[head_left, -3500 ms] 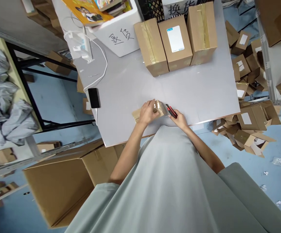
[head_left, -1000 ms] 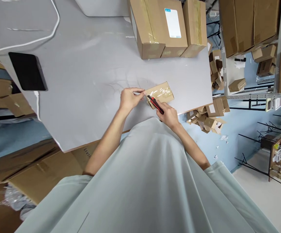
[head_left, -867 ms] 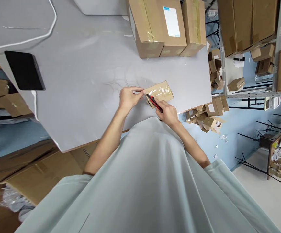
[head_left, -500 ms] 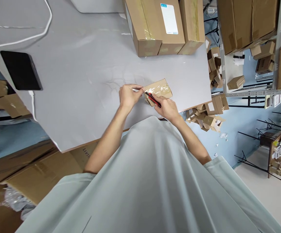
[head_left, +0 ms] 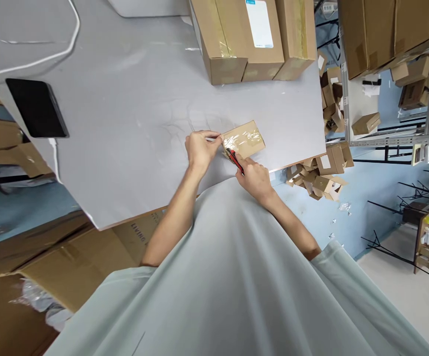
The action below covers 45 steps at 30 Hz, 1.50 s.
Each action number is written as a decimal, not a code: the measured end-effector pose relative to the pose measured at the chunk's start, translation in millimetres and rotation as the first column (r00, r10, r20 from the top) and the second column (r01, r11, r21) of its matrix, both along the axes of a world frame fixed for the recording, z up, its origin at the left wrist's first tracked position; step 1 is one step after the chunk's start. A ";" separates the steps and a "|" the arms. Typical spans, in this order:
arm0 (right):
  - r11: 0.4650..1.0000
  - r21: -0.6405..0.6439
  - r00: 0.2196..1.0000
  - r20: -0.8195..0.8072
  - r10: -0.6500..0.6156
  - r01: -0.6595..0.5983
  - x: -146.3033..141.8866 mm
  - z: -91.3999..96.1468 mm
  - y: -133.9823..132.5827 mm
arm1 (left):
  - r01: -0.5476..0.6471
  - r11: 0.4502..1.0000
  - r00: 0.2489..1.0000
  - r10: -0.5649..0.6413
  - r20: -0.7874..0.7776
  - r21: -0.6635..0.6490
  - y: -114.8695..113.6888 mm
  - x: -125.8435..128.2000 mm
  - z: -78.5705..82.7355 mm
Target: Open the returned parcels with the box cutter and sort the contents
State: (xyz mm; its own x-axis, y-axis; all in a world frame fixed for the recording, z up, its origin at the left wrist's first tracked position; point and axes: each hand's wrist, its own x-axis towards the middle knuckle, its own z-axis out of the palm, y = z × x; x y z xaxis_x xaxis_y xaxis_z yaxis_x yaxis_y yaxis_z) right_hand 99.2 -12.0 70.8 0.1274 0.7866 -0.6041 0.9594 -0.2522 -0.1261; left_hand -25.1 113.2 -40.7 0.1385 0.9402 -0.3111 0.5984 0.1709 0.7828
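A small brown cardboard box (head_left: 249,138) with shiny clear tape across its top lies near the front edge of the grey table (head_left: 133,148). My right hand (head_left: 254,179) is wrapped round a red and black utility knife (head_left: 235,160). The knife's tip is at the near left end of the box, against the tape. At the box's far left corner, my left hand (head_left: 202,148) pinches the edge with thumb and fingertips. Whether it grips the cardboard or the tape there, I cannot make out.
Larger taped boxes (head_left: 244,54) stand at the back of the table. A black phone (head_left: 36,108) with a white cable lies at the left. Beyond the right edge are a pile of small cartons (head_left: 316,175) and shelving with boxes. An open carton (head_left: 73,267) sits below left.
My right hand has drawn the knife slightly towards me, its handle now pointing more steeply down. My left hand stays at the box's corner. The view has shifted slightly.
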 end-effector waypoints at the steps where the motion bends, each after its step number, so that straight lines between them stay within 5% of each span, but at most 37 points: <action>1: 1.000 -0.018 1.000 0.005 0.013 -0.013 -0.5 -1.2 -3.4 | -0.009 1.000 1.000 0.009 -0.001 0.004 -0.1 0.2 -0.8; 7: 0.993 -0.106 0.997 0.057 0.056 -0.050 -1.8 -6.7 -28.5 | 0.014 1.000 1.000 -0.013 -0.015 0.023 -1.0 1.9 -1.1; 15: 0.992 0.058 0.990 0.079 -0.118 0.114 37.4 -2.3 -39.8 | 0.130 0.982 0.990 -0.121 -0.071 0.138 -4.9 -3.0 6.1; 19: 0.967 0.172 0.979 0.053 -0.198 0.186 66.6 -14.1 -31.0 | 0.358 0.893 0.934 -0.346 -0.091 0.274 -6.3 20.1 7.1; 25: 0.945 0.222 0.970 -0.002 -0.244 0.239 87.8 -30.0 -22.6 | 0.606 0.744 0.794 -0.586 -0.162 0.281 -9.4 64.5 1.1; 45: 0.973 0.156 0.985 -0.005 -0.173 0.172 92.7 -38.9 -4.2 | 0.635 0.730 0.772 -0.601 -0.206 0.253 -8.1 63.1 -4.3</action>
State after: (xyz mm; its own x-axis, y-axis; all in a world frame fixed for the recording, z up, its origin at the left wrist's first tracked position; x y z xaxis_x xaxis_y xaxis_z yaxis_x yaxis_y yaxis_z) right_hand 191.9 -16.2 31.9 0.2737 0.8365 -0.4746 0.9043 -0.3919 -0.1691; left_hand 37.9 105.1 -44.9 0.7047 0.7044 -0.0847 0.5695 -0.4904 0.6596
